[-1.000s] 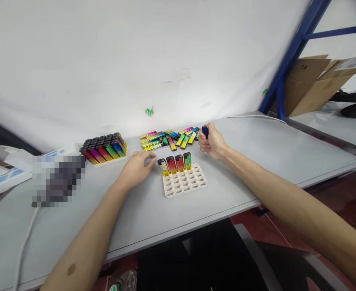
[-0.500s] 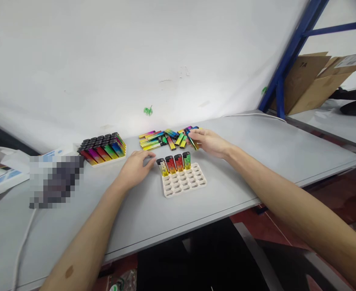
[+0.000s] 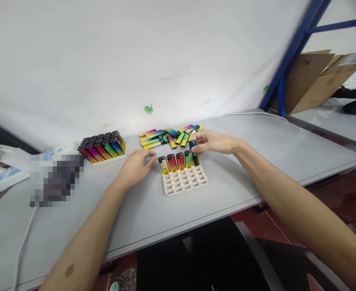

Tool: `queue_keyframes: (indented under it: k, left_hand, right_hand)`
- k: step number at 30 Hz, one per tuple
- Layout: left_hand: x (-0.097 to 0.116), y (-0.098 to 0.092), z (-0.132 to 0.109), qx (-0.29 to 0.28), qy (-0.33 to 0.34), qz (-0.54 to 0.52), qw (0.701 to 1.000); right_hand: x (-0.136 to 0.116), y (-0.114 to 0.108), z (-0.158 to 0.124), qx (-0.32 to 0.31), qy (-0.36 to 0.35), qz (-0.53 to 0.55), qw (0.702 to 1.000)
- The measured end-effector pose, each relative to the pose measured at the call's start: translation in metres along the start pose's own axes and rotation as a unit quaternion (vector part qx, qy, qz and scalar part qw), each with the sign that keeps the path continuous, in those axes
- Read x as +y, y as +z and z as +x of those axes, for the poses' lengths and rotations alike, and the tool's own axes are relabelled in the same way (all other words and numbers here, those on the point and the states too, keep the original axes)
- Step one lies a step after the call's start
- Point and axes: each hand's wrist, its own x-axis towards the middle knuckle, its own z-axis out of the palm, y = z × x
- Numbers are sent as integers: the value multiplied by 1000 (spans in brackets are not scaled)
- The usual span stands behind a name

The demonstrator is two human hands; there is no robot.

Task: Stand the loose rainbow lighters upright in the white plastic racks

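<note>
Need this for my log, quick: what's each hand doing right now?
Left hand: open, loosely curled, holding nothing, beside the tray.
Right hand: closed on a lighter at the tray's back row.

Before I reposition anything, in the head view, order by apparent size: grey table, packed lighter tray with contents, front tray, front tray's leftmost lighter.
1. Grey table, largest.
2. Packed lighter tray and front tray: unsure, they look close and distances differ.
3. Leftmost lighter, smallest.
</note>
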Motion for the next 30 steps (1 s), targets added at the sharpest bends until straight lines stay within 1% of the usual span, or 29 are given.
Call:
queue_keyframes:
  k: [7, 15, 18, 20, 22, 23, 24, 25, 26, 27, 28, 29, 30]
  left_hand:
    - [-1, 1, 0, 3, 0, 0, 1000]
    - [1, -1, 0, 0, -8, 7, 1000]
    - [1, -1, 0, 4, -2, 5, 1000]
    - [0, 0, -1, 5, -1, 7, 1000]
    - [0, 0, -1, 4, -3, 7, 1000]
    - [0, 0, 0, 4, -4, 6, 1000]
    - [0, 0, 0, 3, -4, 5, 1000]
    - [-1, 0, 0, 2, -3, 2, 1000]
    - [-1, 0, 0, 2, -1, 1, 1000]
    - [-1, 0, 0, 1, 2, -1, 1000]
    - [-1, 0, 0, 0, 4, -1, 1000]
    - [-1, 0, 0, -1, 4, -1, 1000]
    - [-1, 1, 0, -1, 4, -1, 1000]
  right_hand:
    - [-4, -2, -5, -14, -14, -57, 998]
    - [0, -2, -9, -36, 9, -92, 995]
    - [-2, -8, -13, -67, 23, -92, 993]
    - [-3, -14, -15, -64, 33, -74, 995]
    - [0, -21, -15, -30, 37, -48, 998]
    - [3, -23, -13, 8, 38, -44, 998]
    - [7, -25, -9, 60, 40, -59, 996]
    - [13, -25, -4, 122, 39, -97, 987]
    - [19, -25, 2, 189, 37, -160, 968]
    - [25, -23, 9, 231, 30, -237, 943]
    - [31, -22, 15, 246, 21, -309, 919]
    - [36, -20, 21, 243, 15, -362, 900]
    - [39, -17, 25, 229, 11, -399, 888]
